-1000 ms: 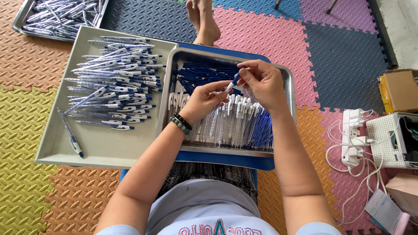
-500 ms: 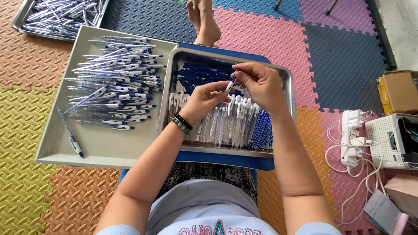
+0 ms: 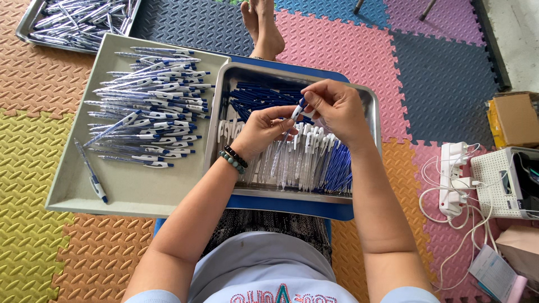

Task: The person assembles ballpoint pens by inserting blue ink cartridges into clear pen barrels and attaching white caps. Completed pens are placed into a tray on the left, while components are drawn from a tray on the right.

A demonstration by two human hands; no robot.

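Note:
My left hand (image 3: 264,128) and my right hand (image 3: 335,109) meet above a steel tray (image 3: 370,112), both gripping one pen (image 3: 289,126) with a clear barrel and a blue and white top. The left hand pinches the barrel; the right hand's fingers close on the top end. Below them the tray holds blue pen parts (image 3: 258,95) at the far side and rows of clear and blue barrels (image 3: 311,160) at the near side. A bead bracelet (image 3: 233,159) is on my left wrist.
A grey tray (image 3: 135,191) at left holds a heap of finished pens (image 3: 151,106) and one loose pen (image 3: 90,171). Another tray of pens (image 3: 78,22) lies far left. Someone's bare foot (image 3: 263,28) rests beyond. A power strip (image 3: 452,179), cardboard box (image 3: 514,119) and white device (image 3: 502,179) sit right.
Both hands stay over the steel tray with the pen between them; the right hand's fingers have shifted slightly on the pen's top end. Nothing else has moved.

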